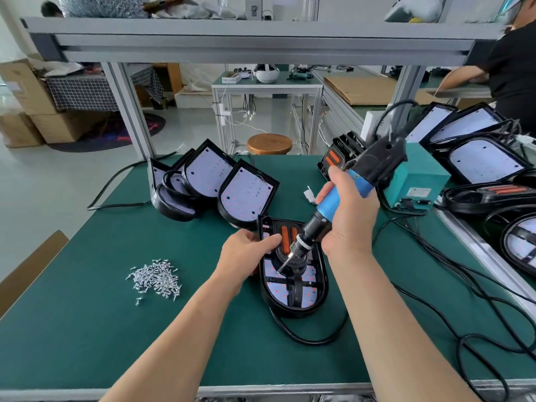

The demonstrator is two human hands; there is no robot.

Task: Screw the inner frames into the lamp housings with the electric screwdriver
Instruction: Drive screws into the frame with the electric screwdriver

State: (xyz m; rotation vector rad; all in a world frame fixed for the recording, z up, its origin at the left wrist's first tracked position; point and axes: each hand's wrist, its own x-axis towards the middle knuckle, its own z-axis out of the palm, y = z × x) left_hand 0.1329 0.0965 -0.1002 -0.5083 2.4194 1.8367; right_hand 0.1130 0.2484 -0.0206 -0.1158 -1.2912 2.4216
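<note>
- Lamp housing (294,274) lies flat on the green mat (87,329) near the middle of the bench, rounded end toward the near edge, with the inner frame (293,282) seated inside it over the white board.
- Right hand (349,224) has its fingers wrapped tight around the blue grip of the electric screwdriver (342,198), which leans down and to the left so its bit (284,264) meets the frame near the middle of the housing.
- Left hand (246,253) presses on the housing's left rim, fingers together and stretched flat across toward the orange strips (285,239); its fingertips sit just beside the chuck, a little farther away than the bit.
- Risk, as I judge it: the tool is tilted, so the bit could slip out of the screw head and skid over the board or toward the left fingertips.
- A slanted drive may also cross-thread or strip the plastic boss.
- I cannot tell whether a screw is on the bit; it is too small to make out.
- Loose black cable (307,338) curls round the near end of the housing and could tug it if snagged.
- Spare screws (156,278) lie heaped to the left, well apart from the housing.
</note>
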